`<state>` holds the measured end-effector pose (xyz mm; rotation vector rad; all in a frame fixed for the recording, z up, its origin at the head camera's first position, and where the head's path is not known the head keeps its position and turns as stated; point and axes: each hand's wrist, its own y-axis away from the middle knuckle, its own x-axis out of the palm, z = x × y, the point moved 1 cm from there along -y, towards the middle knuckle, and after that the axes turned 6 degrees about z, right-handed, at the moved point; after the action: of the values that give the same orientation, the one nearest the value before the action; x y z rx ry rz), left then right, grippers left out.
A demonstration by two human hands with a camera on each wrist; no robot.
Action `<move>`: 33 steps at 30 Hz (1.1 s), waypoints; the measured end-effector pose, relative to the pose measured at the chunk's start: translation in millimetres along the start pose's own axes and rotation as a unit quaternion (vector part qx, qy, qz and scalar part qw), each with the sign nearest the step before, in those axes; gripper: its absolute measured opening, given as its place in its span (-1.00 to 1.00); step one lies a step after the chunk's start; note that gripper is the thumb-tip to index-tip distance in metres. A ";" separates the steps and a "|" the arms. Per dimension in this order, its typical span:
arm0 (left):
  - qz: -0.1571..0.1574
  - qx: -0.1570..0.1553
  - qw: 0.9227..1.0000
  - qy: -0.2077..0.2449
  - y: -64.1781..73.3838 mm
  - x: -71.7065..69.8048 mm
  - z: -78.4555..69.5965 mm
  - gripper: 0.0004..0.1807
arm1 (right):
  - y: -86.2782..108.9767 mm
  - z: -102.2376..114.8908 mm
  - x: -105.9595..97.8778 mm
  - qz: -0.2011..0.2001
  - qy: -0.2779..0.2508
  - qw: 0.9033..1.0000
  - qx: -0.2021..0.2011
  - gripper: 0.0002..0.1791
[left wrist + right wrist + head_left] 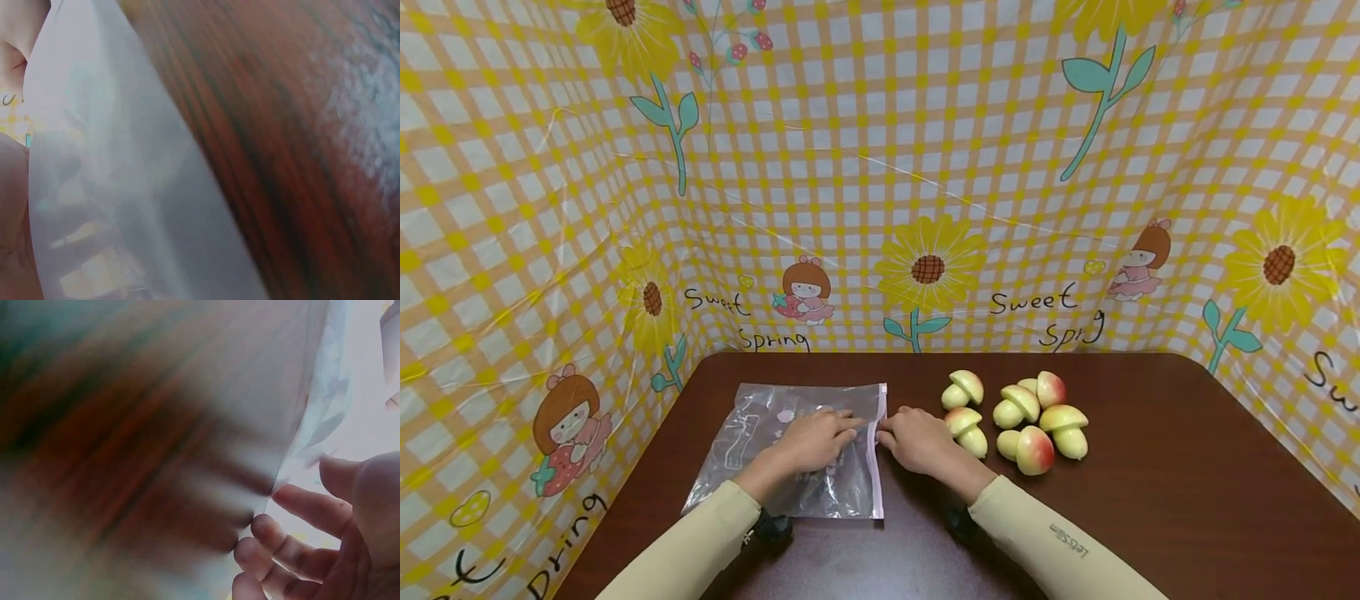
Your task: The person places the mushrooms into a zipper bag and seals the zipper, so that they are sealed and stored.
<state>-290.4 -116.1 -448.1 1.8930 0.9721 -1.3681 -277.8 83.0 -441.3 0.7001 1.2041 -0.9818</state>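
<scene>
A clear plastic zip bag (752,442) with a pale pink strip along its right edge lies flat in front of me. My left hand (816,439) is over the bag, its fingertips pointing right beside the strip. In the left wrist view, the film (125,187) covers much of the frame and hides most of that hand's fingers. My right hand (917,437) meets the strip from the other side. The right wrist view has its thumb and forefinger (312,509) at the bag's edge, pinching the film, with the other fingers curled beneath.
Several toy mushrooms (1017,406), cream with red-tinged caps, lie in a group right of my right hand. Dark brown wooden table (1187,500) carries everything. A yellow checked cloth (865,208) with flowers hangs behind it and at both sides.
</scene>
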 end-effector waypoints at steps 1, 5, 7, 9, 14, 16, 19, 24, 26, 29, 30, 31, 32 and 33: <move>-0.001 0.001 1.000 0.003 -0.1 -0.3 -0.2 -0.60 | 0.1 0.0 -0.4 0.004 0.000 1.000 0.001 -0.76; 0.000 0.002 1.000 0.013 0.6 -1.6 0.0 -0.60 | -0.3 -1.0 -1.3 0.020 0.003 1.000 0.010 -0.69; 0.003 0.001 1.000 0.023 1.2 -3.0 0.0 -0.60 | -0.5 -1.7 -1.3 0.026 0.005 1.000 0.015 -0.65; 0.002 -0.001 1.000 0.029 1.5 -4.3 0.2 -0.60 | -0.7 -1.9 -1.7 0.029 0.012 0.999 0.016 -0.62; -0.001 -0.002 0.999 0.033 2.4 -6.2 1.0 -0.60 | 0.2 -1.5 -1.4 0.037 0.018 0.999 0.019 -0.53; -0.004 0.000 0.999 0.036 2.4 -6.2 1.5 -0.60 | 0.9 -1.6 -0.7 0.040 0.016 0.999 0.020 -0.51; -0.011 0.002 0.999 0.045 2.4 -5.7 2.3 -0.60 | 2.2 -1.4 -0.4 0.040 0.015 0.999 0.022 -0.52; -0.011 0.003 0.998 0.054 3.8 -5.0 2.4 -0.58 | 3.6 -0.6 -0.4 0.044 0.016 0.999 0.025 -0.51; -0.008 0.003 0.998 0.054 4.5 -5.2 1.9 -0.58 | 3.9 0.0 -0.6 0.045 0.016 0.998 0.028 -0.51; -0.004 0.003 0.998 0.056 4.8 -4.9 1.1 -0.58 | 4.5 0.9 -0.1 0.044 0.017 0.998 0.032 -0.51; -0.003 0.003 0.998 0.055 4.9 -4.6 0.9 -0.58 | 4.8 1.3 0.1 0.044 0.018 0.998 0.033 -0.52; -0.003 0.003 0.998 0.056 4.8 -4.5 1.0 -0.58 | 4.5 1.6 0.2 0.043 0.018 0.998 0.032 -0.52; -0.003 0.003 0.998 0.056 4.7 -4.4 1.1 -0.58 | 4.1 1.8 0.5 0.043 0.020 0.998 0.032 -0.52; -0.004 0.004 0.998 0.056 4.4 -4.1 1.5 -0.58 | 4.1 2.0 0.6 0.042 0.021 0.998 0.032 -0.52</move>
<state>-288.4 -120.5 -444.4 1.9925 1.0304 -1.2822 -273.3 82.9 -441.7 0.8204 1.1742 -0.9430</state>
